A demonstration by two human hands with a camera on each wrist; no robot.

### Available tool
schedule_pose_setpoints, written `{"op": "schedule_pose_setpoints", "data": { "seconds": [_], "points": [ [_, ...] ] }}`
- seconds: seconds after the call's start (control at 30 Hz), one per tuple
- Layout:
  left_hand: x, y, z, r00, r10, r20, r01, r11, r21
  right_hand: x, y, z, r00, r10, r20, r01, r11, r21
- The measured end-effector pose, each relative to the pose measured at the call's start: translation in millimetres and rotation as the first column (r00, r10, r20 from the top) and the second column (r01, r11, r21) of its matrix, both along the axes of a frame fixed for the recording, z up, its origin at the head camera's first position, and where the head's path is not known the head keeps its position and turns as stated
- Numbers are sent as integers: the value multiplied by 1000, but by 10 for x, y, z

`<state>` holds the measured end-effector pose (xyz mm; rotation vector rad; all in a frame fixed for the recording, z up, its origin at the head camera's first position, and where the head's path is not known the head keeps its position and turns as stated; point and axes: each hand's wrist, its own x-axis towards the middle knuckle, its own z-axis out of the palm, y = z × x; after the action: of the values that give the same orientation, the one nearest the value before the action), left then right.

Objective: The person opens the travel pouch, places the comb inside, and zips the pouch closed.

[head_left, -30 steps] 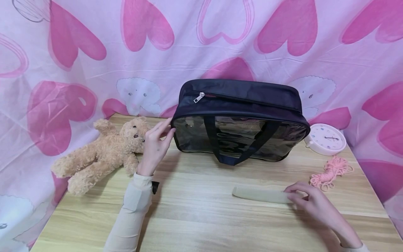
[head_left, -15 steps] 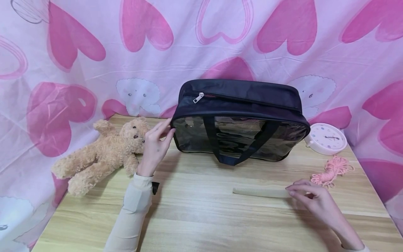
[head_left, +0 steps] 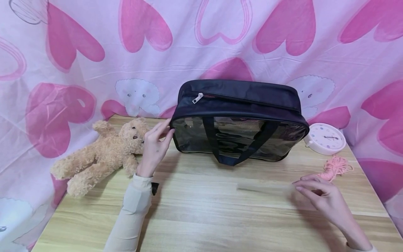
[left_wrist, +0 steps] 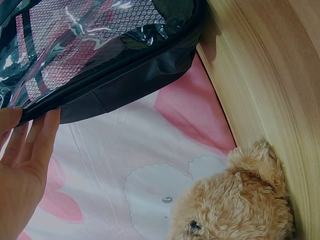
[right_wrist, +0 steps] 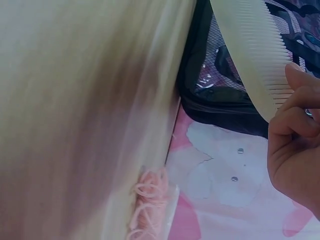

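A black bag with see-through front and a hanging strap handle stands upright at the back of the table. My left hand pinches its left edge; the left wrist view has the thumb on one side of the rim and fingers on the other. In my right hand is a pale comb, pinched at one end and pointing left, raised above the tabletop. It is blurred and nearly edge-on in the head view. Its teeth show clearly in the right wrist view, where the comb overlaps the bag.
A tan teddy bear lies left of my left hand. To the bag's right is a white round clock, with a bundle of pink cord in front of it, partly behind my right hand. A heart-patterned curtain hangs behind the wooden table.
My right hand has moved slightly right and away from me with the comb. The comb has turned from its broad side to nearly edge-on. My left hand stays on the bag.
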<state>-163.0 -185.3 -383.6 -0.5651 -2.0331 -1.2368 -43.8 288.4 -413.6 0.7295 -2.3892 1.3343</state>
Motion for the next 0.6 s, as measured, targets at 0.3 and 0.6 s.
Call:
{"op": "schedule_pose_setpoints", "data": {
  "seconds": [0.3,0.6],
  "points": [
    [0,2,3,1000,5,0,-5,1000,-6,-24,32,230,994,-78,-81,79,997,3],
    [4,-4,-2,1000,11,0,-11,1000,-13,-40,-49,550,982,-66,-175,45,991,-123]
  ]
}}
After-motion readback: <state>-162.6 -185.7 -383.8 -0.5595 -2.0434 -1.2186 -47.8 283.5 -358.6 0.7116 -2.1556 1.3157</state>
